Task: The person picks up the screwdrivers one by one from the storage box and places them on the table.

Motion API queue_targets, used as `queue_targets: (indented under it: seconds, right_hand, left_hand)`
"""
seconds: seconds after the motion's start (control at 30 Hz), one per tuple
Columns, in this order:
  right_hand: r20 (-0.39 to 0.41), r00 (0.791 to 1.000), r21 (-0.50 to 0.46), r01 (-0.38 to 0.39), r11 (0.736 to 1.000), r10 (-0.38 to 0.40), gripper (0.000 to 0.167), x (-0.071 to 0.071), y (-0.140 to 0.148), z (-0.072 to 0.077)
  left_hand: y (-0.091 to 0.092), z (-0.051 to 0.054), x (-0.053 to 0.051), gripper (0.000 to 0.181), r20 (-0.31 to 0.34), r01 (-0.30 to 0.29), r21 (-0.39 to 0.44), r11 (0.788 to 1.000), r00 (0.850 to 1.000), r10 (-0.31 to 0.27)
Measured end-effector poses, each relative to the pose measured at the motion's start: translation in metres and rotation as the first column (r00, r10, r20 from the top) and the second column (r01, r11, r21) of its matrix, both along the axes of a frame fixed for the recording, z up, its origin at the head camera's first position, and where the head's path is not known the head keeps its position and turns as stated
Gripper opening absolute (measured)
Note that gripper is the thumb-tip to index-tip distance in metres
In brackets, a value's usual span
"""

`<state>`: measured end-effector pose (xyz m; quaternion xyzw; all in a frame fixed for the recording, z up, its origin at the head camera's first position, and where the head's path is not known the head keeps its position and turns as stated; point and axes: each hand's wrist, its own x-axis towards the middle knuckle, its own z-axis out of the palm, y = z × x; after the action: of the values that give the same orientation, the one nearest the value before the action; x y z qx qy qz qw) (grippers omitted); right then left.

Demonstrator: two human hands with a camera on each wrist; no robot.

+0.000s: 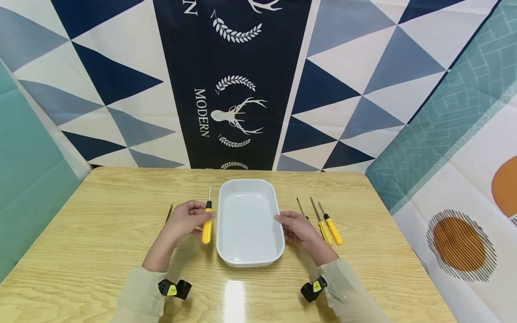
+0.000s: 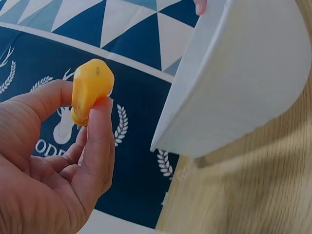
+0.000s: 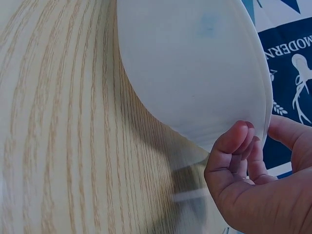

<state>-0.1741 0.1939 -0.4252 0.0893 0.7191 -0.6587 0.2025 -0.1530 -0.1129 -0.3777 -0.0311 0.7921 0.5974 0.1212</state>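
Observation:
In the head view, my left hand (image 1: 187, 220) pinches a screwdriver (image 1: 207, 226) by its yellow handle, the shaft pointing away from me. The butt of that handle (image 2: 92, 87) shows between thumb and fingers in the left wrist view. A white rectangular tray (image 1: 250, 224) with rounded corners stands just right of the screwdriver, with nothing inside. My right hand (image 1: 298, 229) grips the tray's right rim, thumb on top and curled fingers beneath, as the right wrist view shows beside the tray wall (image 3: 190, 73).
Right of my right hand lie two yellow-handled screwdrivers (image 1: 332, 229) and a dark shaft (image 1: 300, 206), its handle hidden by the hand. Another dark shaft (image 1: 169, 212) shows behind my left hand. The wooden table (image 1: 101, 215) meets a patterned cloth backdrop (image 1: 238, 89).

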Motion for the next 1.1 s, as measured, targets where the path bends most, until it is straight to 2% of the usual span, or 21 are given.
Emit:
queue_targets:
  seconds: [0.23,0.57,0.9,1.1]
  right_hand:
    - [0.001,1.0,-0.017,0.013,1.0,-0.013,0.04,0.0,-0.001,-0.002]
    - [0.0,1.0,-0.032,0.007,0.999,-0.007,0.041,0.0,0.0,-0.002]
    - [0.0,1.0,-0.034,0.004,0.999,-0.004,0.042,0.001,0.0,-0.002]
    - [-0.014,1.0,-0.037,-0.009,0.999,0.008,0.047,0.001,0.002,-0.003]
  left_hand:
    - [-0.012,-0.007,0.001,0.044,0.004,-0.014,-0.026,1.0,1.0,0.014]
    - [-0.023,-0.027,-0.001,0.047,0.028,-0.055,-0.044,0.998,0.998,0.056]
    - [-0.03,-0.037,0.0,0.048,0.023,-0.069,-0.052,0.996,0.997,0.07]
    - [-0.034,-0.042,0.001,0.051,0.054,-0.071,-0.074,0.995,0.996,0.075]
